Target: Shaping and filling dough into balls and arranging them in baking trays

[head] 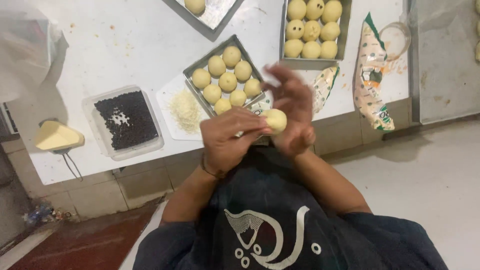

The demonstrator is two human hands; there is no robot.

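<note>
Dough ball (275, 120), one pale yellow round, sits between the two hands above the worktop's (110, 45) near edge: the left hand (229, 139) curls its fingers against it from the side, while the right hand (291, 112) cups it from behind with fingers spread half open. Just beyond them a square metal tray (192, 72) carries eight dough balls, lying beside a white board with one heap of grated cheese (185, 111). Left of that stands one clear tub of dark chips (126, 119), then a yellow wedge (56, 136). Farther back, a second tray (345, 37) holds nine balls, two showing dark specks; a third tray at the far edge shows one. Two printed bags (372, 80) lie to the right.
</note>
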